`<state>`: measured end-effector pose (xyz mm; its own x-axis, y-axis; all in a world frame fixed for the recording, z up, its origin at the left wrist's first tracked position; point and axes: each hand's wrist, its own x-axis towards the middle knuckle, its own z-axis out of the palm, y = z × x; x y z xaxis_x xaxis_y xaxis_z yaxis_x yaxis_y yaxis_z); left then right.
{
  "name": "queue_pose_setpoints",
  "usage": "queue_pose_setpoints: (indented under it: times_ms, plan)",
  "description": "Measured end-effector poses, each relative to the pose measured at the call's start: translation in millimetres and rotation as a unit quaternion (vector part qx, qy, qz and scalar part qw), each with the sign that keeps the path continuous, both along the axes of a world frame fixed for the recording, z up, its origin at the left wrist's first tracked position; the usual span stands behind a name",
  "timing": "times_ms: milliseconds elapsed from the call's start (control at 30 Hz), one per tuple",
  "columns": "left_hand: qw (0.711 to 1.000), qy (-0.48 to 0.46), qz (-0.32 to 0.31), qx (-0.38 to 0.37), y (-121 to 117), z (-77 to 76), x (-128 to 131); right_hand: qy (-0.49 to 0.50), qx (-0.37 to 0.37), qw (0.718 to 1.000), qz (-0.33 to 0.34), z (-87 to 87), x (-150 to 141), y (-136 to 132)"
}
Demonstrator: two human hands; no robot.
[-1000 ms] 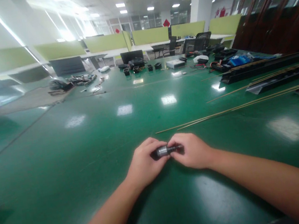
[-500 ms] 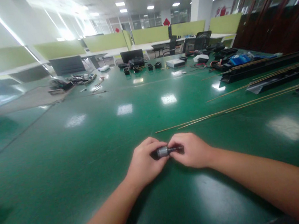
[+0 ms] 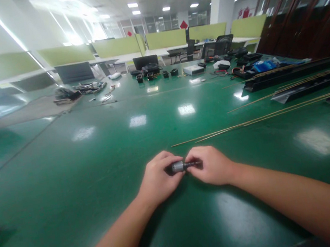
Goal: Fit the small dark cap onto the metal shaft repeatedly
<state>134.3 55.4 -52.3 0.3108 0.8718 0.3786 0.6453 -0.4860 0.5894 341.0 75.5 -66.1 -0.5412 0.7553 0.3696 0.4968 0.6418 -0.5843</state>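
Fingers of the left hand (image 3: 155,180) wrap the thick barrel of a small grey-and-black cylinder (image 3: 178,167); the right hand (image 3: 214,165) pinches its slim end. It looks stiff, fairly light, perhaps slippery: the barrel offers the surer hold, the thin end suits fingertips. It lies between both hands, over the green desk (image 3: 116,135); contact is unclear. Thin rods (image 3: 225,130) lie beyond.

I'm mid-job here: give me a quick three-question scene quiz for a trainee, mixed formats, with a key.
1. True or false: the left hand and the right hand both grip the small cylindrical object.
2. Fill in the blank: the tabletop is ____ in colour.
3. The nearest long thin rods run off toward which edge of the view? A) left B) right C) bottom

Key: 1 true; 2 green; 3 B.
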Motion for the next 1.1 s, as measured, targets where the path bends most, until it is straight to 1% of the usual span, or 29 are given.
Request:
queue_pose_setpoints:
  times_ms: [567, 1100]
  plan:
    - [1.0, -0.002, -0.01, 0.0, 1.3, -1.8, -1.1, -0.015, -0.016, 1.0, -0.021, 2.9, -0.7, -0.9]
    - [1.0, 0.003, 0.007, 0.007, 2.2, -1.7, -1.8, -0.021, -0.006, 0.999, -0.034, 4.3, -1.3, -0.9]
